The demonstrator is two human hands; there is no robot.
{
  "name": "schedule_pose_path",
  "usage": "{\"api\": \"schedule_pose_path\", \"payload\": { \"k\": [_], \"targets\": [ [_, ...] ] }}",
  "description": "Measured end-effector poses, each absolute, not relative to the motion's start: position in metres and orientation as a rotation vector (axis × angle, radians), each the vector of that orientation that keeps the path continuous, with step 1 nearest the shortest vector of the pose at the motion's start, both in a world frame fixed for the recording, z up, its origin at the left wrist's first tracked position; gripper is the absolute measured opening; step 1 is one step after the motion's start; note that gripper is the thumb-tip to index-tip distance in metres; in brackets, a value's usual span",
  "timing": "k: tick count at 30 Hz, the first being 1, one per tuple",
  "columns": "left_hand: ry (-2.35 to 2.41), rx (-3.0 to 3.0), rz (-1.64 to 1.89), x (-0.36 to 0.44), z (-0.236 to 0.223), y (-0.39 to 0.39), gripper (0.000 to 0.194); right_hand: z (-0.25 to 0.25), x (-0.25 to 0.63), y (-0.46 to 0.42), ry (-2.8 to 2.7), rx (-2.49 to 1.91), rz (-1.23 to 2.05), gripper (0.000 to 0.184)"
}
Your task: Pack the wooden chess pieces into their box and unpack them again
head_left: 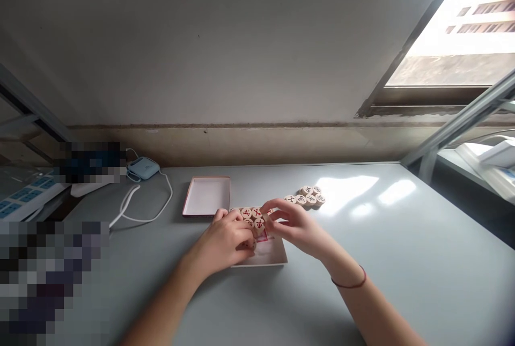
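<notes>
A shallow white box (277,256) lies on the table with several round wooden Chinese chess pieces (247,212) in its back part, marked with red characters. My left hand (225,238) reaches over the box's left side, its fingers curled round a chess piece (252,244) that is partly hidden beneath them. From the right, my right hand (293,226) pinches a chess piece (264,218) at the right end of the grouped pieces, thumb and forefinger on its edges. A few pieces are covered by my fingers.
More chess pieces (310,199) stand grouped behind my right hand. The box lid (207,196) lies open side up at the back left. A white cable (170,196), a light blue device (144,168) and a power strip (30,196) are on the left.
</notes>
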State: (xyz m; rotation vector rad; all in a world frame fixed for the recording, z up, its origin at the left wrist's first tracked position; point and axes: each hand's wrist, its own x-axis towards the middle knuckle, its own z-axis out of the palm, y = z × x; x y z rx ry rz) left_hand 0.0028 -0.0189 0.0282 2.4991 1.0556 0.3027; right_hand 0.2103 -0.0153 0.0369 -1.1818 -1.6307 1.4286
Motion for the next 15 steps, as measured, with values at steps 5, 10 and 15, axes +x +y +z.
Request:
{"api": "schedule_pose_path", "payload": {
  "k": [5, 10, 15],
  "targets": [
    [1.115, 2.551, 0.291, -0.005, 0.034, -0.017, 0.004, 0.033, 0.205, -0.026, -2.016, -1.165, 1.168, 0.024],
    [1.213, 2.526, 0.350, -0.016, 0.034, -0.013, 0.025, 0.023, 0.194, -0.030, -2.403, -1.115, 0.719, 0.019],
    [1.232, 2.537, 0.317, -0.019, 0.025, -0.009, 0.055, 0.014, 0.191, -0.028, -2.557, -1.012, 0.505, 0.014]
  ]
}}
